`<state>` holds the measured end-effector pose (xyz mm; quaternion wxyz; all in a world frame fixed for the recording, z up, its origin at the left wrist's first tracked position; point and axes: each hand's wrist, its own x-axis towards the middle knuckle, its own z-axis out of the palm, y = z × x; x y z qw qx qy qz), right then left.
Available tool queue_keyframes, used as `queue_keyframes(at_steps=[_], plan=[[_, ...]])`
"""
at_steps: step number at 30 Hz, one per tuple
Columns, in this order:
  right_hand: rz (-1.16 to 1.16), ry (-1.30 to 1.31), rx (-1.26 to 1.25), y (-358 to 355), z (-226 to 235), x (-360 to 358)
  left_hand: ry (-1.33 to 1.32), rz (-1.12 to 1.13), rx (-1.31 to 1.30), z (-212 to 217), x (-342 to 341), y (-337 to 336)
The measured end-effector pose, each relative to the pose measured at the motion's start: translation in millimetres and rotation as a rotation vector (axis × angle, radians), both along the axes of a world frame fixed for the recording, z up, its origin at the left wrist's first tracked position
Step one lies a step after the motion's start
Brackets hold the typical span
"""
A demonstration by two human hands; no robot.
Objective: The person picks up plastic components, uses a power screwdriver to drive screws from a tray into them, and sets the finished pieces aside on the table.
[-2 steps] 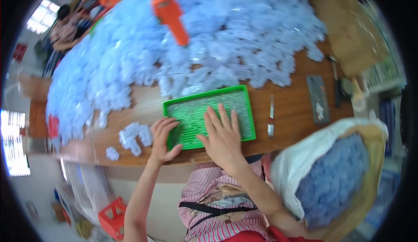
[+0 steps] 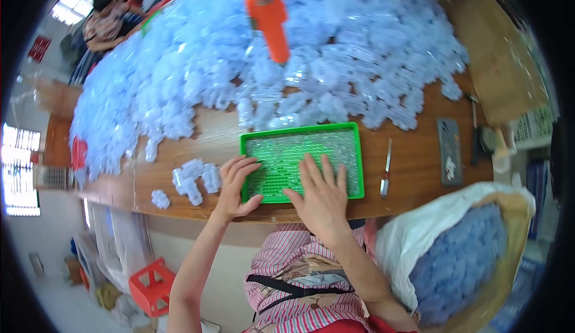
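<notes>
A green plastic tray (image 2: 301,132) lies near the table's front edge, with many thin, shiny clear strips or rods (image 2: 341,147) spread over its ribbed bottom; their exact kind is too small to tell. My right hand (image 2: 323,200) rests flat on these pieces in the tray's right half, fingers spread. At the left front corner, my left hand (image 2: 235,184) lies against the tray wall. Its fingers reach over the rim, and its thumb is apart from them along the front side.
A large heap of bluish clear plastic pieces (image 2: 179,75) covers the table's back. An orange tool (image 2: 269,24) hangs above it. A utility knife (image 2: 386,171) and a phone (image 2: 449,153) lie to the right. A white sack (image 2: 398,255) stands front right. Another person (image 2: 106,24) sits far left.
The whole view has shifted, so the table and tray appear farther right. My right hand has slid slightly toward me over the pieces. My left hand stays at the tray's corner.
</notes>
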<state>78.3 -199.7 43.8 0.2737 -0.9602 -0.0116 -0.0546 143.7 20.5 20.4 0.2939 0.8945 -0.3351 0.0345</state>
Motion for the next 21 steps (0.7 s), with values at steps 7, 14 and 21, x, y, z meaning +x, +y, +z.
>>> queue_keyframes(at_steps=[7, 14, 21], plan=[[0.198, -0.033, 0.045, -3, 24, 14, 0.006, 0.007, -0.019, 6, -1, 8], [-0.317, -0.038, 0.799, -42, 43, 28, 0.0, 0.012, -0.054, 4, -2, 3], [0.05, -0.426, 1.055, -40, 78, 70, -0.003, 0.0, -0.173, 10, -8, 11]])
